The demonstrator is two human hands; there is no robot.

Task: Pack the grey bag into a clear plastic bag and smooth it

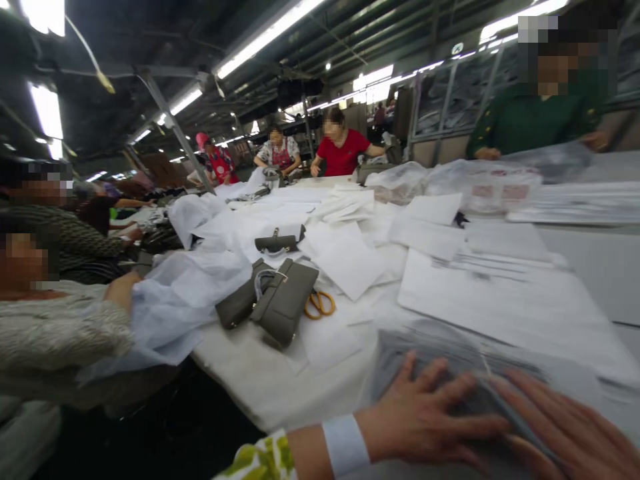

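Nearest the camera in the head view, the person's left hand (425,417) and right hand (565,420) lie side by side on a grey item in clear plastic (407,340) at the lower right of the table (280,393). Neither hand is clamped on anything: the left has its fingers spread apart across the plastic, thumb towards the other hand, while the right lies with its fingers extended and closer together, partly cut off by the frame edge. A white band (345,445) circles the left wrist, above a white sleeve (263,460) patterned in yellow-green. Farther in, a dark grey handbag (285,303) leans by a second handbag (237,301), with orange-handled scissors (320,305) just beside it on its right. Behind them lies a smaller dark bag (277,242), and loose white sheets (345,260) spread over the middle and right of the table. On the left, a co-worker's hand (121,291) is at a thin, crumpled white wrapping (193,300); whether it grips, I cannot tell. Across the table stand a co-worker in a red top (343,152) and, farther right, one in dark green (525,123), hands at a clear plastic sheet (550,161)
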